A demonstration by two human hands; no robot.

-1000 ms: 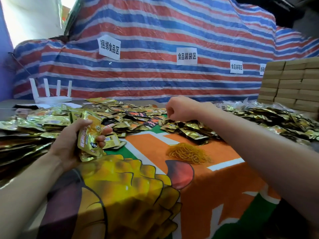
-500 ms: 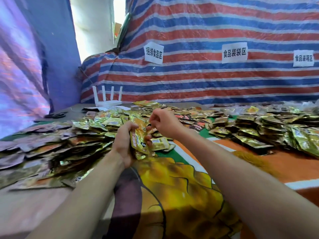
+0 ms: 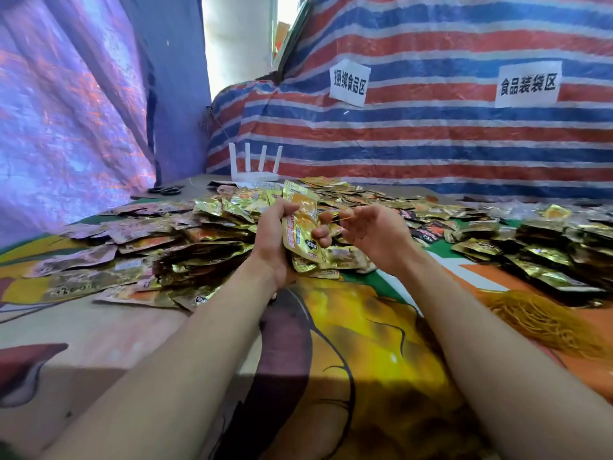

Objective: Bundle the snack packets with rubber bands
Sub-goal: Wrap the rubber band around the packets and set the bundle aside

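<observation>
Having fetched a rubber band (image 3: 343, 215), your right hand (image 3: 374, 235) pinches it beside packets (image 3: 298, 227) your left hand (image 3: 273, 242) clamps, ready to wrap.

Table (image 3: 195, 180) under a bright printed cloth (image 3: 371, 343); gold snack packets (image 3: 205, 224) heaped across it, rubber bands (image 3: 544, 322) piled at right, router (image 3: 255, 169) & scissors (image 3: 165, 190) at back.

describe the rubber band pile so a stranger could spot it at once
Follow the printed cloth to its orange patch on the right. There, just in front of the right-hand heap of gold packets, lies the rubber band pile: a tangle of thin yellowish loops, stringy where its neighbours are flat shiny foil.
</observation>
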